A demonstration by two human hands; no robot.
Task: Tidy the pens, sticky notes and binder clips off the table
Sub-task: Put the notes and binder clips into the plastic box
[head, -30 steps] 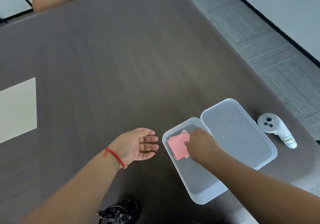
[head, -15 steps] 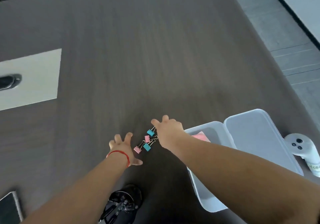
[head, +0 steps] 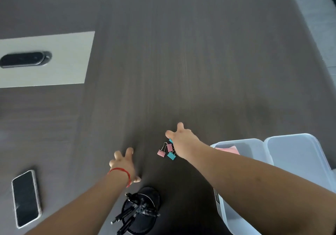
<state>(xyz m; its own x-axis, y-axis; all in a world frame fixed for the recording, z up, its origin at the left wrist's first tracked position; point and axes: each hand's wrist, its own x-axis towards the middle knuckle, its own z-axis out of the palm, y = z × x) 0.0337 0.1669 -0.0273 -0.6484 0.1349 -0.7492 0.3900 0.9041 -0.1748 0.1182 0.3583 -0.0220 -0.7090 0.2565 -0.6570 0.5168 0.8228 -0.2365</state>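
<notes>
Several small binder clips [head: 167, 151], pink and teal, lie in a cluster on the dark table. My right hand [head: 181, 140] hovers over their right side with fingers spread, covering part of the cluster. My left hand [head: 123, 163], with a red string at the wrist, rests flat on the table to the left of the clips, fingers apart, holding nothing. Pink sticky notes [head: 228, 150] lie inside the clear plastic box [head: 241, 218] at the right. Pens stand in a black holder [head: 140, 211] at the near edge.
The box's lid [head: 298, 160] lies open beside the box. A phone [head: 25, 198] lies face up at the near left. A pale panel [head: 54, 71] with a dark oval object [head: 25, 59] is set in the table at the far left.
My right hand left the sticky notes in the box and reached left to the binder clips. My left hand turned palm down on the table. The view has tilted down and left.
</notes>
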